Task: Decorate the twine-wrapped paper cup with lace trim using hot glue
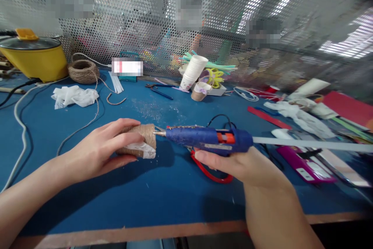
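Note:
My left hand [100, 150] is wrapped round a paper cup wound with brown twine [142, 142], held on its side just above the blue table [163, 194]. My right hand [233, 163] grips a blue hot glue gun [210, 139] with an orange trigger. Its metal nozzle points left and nearly touches the cup's twine-covered end. A white glue stick [309, 145] juts out of the gun's back to the right. Twine runs from the cup across the table toward a twine ball [83, 71].
Red-handled scissors [210, 173] lie under the gun. A yellow pot [35, 56] and crumpled white cloth [74, 95] sit far left, stacked paper cups [194, 71] at the back, a purple case [303, 163] and craft clutter at the right. A perforated metal screen [145, 16] closes the far side.

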`<state>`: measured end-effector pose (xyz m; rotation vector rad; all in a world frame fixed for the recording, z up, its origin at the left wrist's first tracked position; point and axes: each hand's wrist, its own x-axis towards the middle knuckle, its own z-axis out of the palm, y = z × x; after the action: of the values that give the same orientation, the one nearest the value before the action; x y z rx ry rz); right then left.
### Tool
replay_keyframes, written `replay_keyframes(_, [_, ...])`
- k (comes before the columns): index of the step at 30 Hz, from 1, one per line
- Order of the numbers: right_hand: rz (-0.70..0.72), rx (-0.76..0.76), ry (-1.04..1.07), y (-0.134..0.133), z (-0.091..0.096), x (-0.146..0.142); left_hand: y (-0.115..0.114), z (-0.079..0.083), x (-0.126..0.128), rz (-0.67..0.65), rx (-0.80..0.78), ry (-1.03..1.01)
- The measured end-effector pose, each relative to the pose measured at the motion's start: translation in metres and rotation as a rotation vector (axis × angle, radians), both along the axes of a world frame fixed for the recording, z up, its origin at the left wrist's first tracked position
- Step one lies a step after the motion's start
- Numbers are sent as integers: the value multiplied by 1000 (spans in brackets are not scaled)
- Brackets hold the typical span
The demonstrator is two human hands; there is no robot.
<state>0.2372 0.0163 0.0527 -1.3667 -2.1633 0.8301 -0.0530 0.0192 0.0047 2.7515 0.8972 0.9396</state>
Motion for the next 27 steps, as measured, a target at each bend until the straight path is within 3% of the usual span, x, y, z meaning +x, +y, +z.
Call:
replay_keyframes(7, [52,-50,-11,-2,0,5,1,2,-2,0,26,37])
replay_keyframes(27, [27,-55,18,-3,1,6,2,-1,-2,21,189,102])
